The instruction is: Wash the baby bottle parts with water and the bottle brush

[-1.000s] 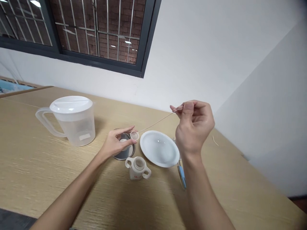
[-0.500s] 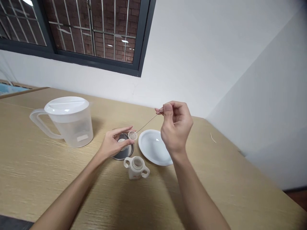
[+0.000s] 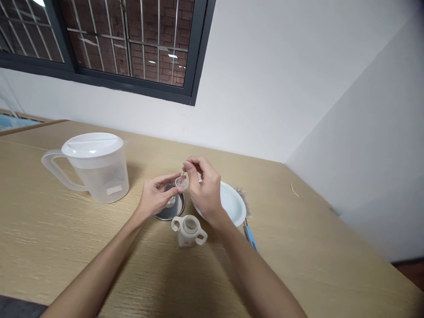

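Note:
My left hand [image 3: 156, 196] pinches a small clear round part [image 3: 182, 183] above a shallow metal dish [image 3: 171, 211]. My right hand [image 3: 202, 187] is closed close beside it, gripping a thin wire-like rod [image 3: 182, 176] whose short visible end runs down into the clear part. A small white two-handled baby bottle [image 3: 189, 230] without a lid stands just in front of both hands. A white plate [image 3: 232, 204] lies under and to the right of my right hand.
A lidded translucent plastic jug [image 3: 95, 168] stands at the left of the wooden table [image 3: 66, 247]. A bottle brush with a blue handle [image 3: 249, 232] lies right of the plate. White walls meet in a corner at the right; a barred window is behind.
My right hand has come down and to the left, from raised over the plate to right beside my left hand. Much less of the rod now shows. The brush has come into sight.

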Available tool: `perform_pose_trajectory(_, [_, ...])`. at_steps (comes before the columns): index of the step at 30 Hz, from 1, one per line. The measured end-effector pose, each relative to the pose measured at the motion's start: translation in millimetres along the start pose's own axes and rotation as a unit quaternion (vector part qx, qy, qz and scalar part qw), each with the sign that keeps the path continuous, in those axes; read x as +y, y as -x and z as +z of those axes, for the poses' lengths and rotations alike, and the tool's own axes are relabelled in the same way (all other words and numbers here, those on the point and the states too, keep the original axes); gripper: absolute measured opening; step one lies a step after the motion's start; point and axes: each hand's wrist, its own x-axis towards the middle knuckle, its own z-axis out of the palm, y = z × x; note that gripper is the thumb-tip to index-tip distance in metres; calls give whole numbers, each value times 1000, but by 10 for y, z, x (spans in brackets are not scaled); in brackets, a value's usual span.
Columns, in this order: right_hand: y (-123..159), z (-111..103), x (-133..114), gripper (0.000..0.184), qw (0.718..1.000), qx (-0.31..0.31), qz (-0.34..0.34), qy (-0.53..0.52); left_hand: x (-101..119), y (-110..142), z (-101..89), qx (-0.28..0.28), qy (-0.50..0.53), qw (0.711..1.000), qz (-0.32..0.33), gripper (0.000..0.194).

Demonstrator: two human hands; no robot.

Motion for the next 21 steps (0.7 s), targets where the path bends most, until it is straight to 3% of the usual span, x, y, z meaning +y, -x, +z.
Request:
perform_pose_trajectory(11, [99,95,120,12,997,-68,-5,33,106,-30,-18,37,49,998,-34,47])
perform_pose_trajectory(21, [-29,-78,68,15,999,-7,51,8,115,2,-31,-21,-75,997,-17,39])
